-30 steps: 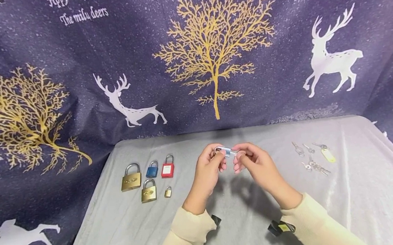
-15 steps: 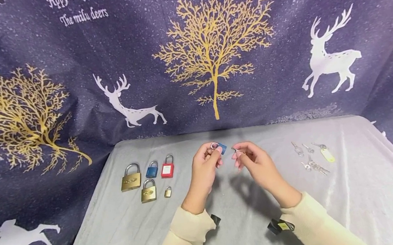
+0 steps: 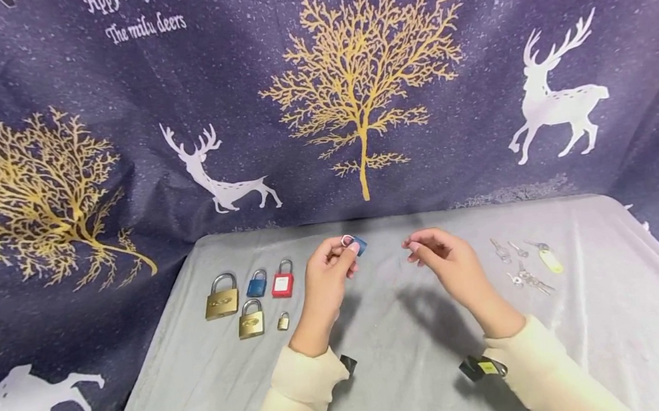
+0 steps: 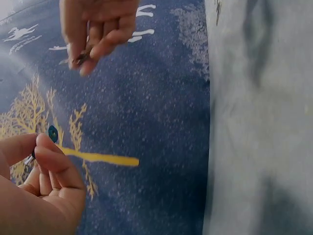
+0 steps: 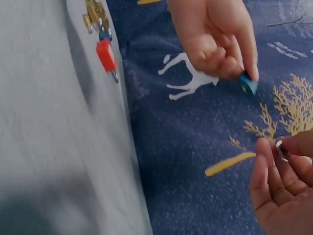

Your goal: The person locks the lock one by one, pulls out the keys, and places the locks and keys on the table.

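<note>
Between thumb and fingers of my left hand [image 3: 328,278] is a small blue padlock [image 3: 360,245], its silver shackle pointing left. In the right wrist view the keyhole end of this padlock [image 5: 247,84] faces the camera. My right hand [image 3: 452,266] pinches a small silver key [image 5: 280,150], mostly covered by the fingers. Both hands are raised above the grey cloth, a gap between them. On the left lie a large brass padlock [image 3: 222,303], a medium brass one, a tiny brass padlock [image 3: 283,321], another blue padlock [image 3: 256,287] and a red padlock [image 3: 282,284].
Several loose keys [image 3: 533,279] lie on the right of the grey cloth-covered table [image 3: 383,374], one bearing a yellow tag [image 3: 550,261]. A dark blue curtain [image 3: 315,187] with trees and deer hangs behind the table's far edge.
The key has come out of the blue padlock in the left hand. Since then the hands have drawn apart, left hand leftward with the padlock, right hand rightward with the key.
</note>
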A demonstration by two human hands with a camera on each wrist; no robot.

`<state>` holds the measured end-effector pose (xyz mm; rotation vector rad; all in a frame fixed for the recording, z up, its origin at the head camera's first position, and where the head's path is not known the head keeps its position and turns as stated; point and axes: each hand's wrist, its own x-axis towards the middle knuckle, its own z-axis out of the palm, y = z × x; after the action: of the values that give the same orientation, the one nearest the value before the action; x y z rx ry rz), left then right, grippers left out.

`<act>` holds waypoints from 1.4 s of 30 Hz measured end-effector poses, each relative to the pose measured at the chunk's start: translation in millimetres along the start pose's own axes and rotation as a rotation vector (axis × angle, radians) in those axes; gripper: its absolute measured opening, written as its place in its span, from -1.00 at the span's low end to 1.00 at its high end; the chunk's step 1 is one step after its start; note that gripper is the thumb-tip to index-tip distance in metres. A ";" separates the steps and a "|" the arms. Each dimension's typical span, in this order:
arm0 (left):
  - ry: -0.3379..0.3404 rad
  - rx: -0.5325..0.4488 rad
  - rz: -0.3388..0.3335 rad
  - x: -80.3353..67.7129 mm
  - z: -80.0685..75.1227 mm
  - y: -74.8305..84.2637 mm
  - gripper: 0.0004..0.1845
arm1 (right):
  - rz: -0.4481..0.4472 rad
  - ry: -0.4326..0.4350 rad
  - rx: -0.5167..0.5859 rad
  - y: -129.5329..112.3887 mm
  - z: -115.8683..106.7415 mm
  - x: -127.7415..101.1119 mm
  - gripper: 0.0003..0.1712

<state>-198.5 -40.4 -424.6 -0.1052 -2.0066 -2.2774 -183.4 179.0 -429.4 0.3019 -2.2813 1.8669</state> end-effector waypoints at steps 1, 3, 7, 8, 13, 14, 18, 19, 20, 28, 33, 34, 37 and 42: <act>0.008 0.008 0.000 0.6 -2.9 1.5 -0.77 | 0.006 0.006 -0.029 0.3 -2.8 0.2 -0.78; 0.022 0.022 -0.002 1.2 -9.5 5.0 -0.78 | 0.017 0.017 -0.089 1.3 -8.6 0.3 -0.78; 0.045 0.040 -0.010 2.5 -24.6 10.0 -0.78 | 0.013 0.022 -0.169 6.1 -18.4 0.4 -0.77; 0.044 0.037 -0.012 2.6 -28.5 10.6 -0.79 | 0.012 0.021 -0.179 7.9 -20.8 0.2 -0.76; 0.017 0.011 -0.033 1.9 -46.1 10.1 -0.82 | 0.035 0.016 -0.230 18.3 -34.5 -1.6 -0.74; 0.017 0.019 -0.035 1.3 -49.5 9.8 -0.82 | 0.043 0.014 -0.247 20.2 -37.4 -2.1 -0.73; 0.040 0.063 -0.043 -1.1 -61.1 10.8 -0.77 | 0.085 0.003 -0.357 28.2 -48.8 -4.3 -0.73; 0.048 0.079 -0.045 -1.5 -63.8 11.2 -0.76 | 0.100 0.000 -0.378 29.9 -51.6 -5.1 -0.73; 0.056 0.095 -0.047 -1.9 -66.9 11.1 -0.75 | 0.112 -0.005 -0.394 32.1 -54.3 -5.9 -0.73; 0.100 0.194 -0.079 -7.6 -97.8 8.6 -0.72 | 0.215 -0.077 -0.457 40.2 -79.1 -17.6 -0.67; 0.134 0.195 -0.108 -13.2 -117.3 7.9 -0.70 | 0.220 -0.105 -0.490 46.5 -88.7 -21.8 -0.71; 0.137 0.196 -0.112 -14.3 -120.9 7.4 -0.70 | 0.221 -0.112 -0.489 47.8 -90.1 -22.6 -0.73; 0.140 0.213 -0.120 -17.3 -131.1 5.7 -0.69 | 0.218 -0.135 -0.482 51.9 -93.6 -25.0 -0.76; 0.157 0.230 -0.128 -20.9 -148.5 1.6 -0.69 | 0.230 -0.165 -0.515 56.5 -97.6 -28.0 -0.78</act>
<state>-175.0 -187.2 -444.4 0.2188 -2.2287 -2.0308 -170.6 286.8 -471.0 0.1231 -2.9065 1.3004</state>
